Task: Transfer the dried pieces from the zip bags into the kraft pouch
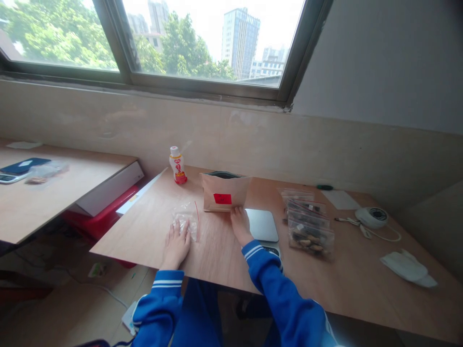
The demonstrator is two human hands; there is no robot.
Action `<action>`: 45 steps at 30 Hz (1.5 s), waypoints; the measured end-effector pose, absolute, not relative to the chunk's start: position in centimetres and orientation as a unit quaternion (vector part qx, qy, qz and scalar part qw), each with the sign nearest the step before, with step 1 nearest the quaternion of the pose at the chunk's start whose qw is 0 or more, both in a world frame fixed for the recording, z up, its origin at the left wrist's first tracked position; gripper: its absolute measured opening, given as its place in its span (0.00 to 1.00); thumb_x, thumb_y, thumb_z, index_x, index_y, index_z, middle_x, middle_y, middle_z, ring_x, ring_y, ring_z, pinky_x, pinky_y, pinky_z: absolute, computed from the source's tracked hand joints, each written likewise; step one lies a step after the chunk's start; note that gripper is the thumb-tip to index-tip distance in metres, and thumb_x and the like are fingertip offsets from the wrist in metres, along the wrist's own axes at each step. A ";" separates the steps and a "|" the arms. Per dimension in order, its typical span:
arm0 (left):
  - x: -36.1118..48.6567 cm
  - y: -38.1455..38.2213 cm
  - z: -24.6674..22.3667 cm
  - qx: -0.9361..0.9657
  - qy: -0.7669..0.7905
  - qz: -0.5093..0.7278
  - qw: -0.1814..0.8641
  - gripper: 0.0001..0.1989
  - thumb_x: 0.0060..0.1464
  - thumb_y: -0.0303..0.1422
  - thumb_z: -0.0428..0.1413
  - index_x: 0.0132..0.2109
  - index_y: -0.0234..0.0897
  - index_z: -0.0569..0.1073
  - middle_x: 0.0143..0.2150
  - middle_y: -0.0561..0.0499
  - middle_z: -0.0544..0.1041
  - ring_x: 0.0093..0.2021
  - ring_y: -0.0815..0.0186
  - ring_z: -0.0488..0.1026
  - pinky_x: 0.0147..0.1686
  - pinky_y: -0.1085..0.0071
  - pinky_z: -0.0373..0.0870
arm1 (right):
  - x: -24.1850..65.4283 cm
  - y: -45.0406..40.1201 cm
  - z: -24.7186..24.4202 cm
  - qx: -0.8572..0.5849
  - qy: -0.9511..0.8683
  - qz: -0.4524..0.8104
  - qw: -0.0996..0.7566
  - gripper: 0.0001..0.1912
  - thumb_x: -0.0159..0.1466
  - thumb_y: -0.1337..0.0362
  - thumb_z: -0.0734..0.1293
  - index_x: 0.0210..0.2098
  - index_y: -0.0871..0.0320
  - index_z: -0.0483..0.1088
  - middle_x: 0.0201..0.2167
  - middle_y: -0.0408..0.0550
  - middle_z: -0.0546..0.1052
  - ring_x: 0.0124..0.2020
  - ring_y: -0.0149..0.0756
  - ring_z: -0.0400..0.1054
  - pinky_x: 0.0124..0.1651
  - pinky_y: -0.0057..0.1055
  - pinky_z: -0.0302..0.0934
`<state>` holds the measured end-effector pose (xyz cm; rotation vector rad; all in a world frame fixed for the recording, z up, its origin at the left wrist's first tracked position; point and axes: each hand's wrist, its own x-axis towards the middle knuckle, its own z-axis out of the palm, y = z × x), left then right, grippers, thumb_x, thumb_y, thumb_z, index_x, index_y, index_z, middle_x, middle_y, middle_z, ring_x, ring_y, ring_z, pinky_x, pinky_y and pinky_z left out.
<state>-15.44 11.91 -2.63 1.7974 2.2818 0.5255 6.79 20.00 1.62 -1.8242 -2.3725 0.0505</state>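
Left hand (176, 245) lay flat and open, fingers slightly spread, pressing on a small clear plastic bag (184, 220) on the plywood tabletop (133, 236), with the bag's crumpled end under the fingertips. Right hand (241, 225) was narrower, fingers loosely together, the fingertips at the bottom edge of a kraft paper pouch (224, 193); from this view it's hard to say if they gripped it or only touched it. The pouch stood upright with its top open, a red label on the front, just above and between the hands. Both forearms wore blue sleeves (262, 270) with white stripes. Right of the right hand sat a flat silver rounded box (262, 225), with a dark device (272, 249) partly hidden by the sleeve. Further right was a stack of zip bags (310, 226) holding dark pieces. Beyond the pouch stood a small bottle (178, 165) with a red and white label. A white cloth (408, 268), a round white corded device (371, 217) and a sheet of paper (340, 199) lay on the right side. On the separate left table sat a digital scale (10, 177) and another plastic bag (47, 171), under a window (181, 43).
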 end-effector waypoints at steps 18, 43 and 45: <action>-16.9 10.1 -2.5 0.594 0.761 0.255 0.061 0.22 0.63 0.33 0.41 0.59 0.39 0.69 0.68 0.41 0.58 0.68 0.54 0.52 0.63 0.51 0.49 | 7.6 16.6 15.5 -0.404 -0.771 0.210 0.445 0.08 0.65 0.59 0.64 0.38 0.53 0.74 0.37 0.45 0.78 0.34 0.33 0.68 0.43 0.32 0.61; -6.9 6.6 1.3 0.589 0.579 0.480 0.296 0.16 0.60 0.37 0.45 0.45 0.40 0.76 0.50 0.43 0.73 0.52 0.57 0.71 0.50 0.60 0.69 | 35.6 21.2 2.1 -0.717 -0.675 -0.036 0.174 0.08 0.58 0.64 0.64 0.32 0.57 0.75 0.37 0.54 0.77 0.43 0.48 0.68 0.45 0.42 0.54; -5.5 6.2 1.7 0.596 0.554 0.476 0.334 0.16 0.60 0.36 0.45 0.44 0.40 0.76 0.48 0.43 0.74 0.48 0.58 0.73 0.47 0.61 0.69 | 36.3 21.0 2.8 -0.714 -0.680 -0.034 0.163 0.08 0.59 0.63 0.64 0.30 0.57 0.75 0.35 0.52 0.78 0.42 0.47 0.69 0.45 0.42 0.53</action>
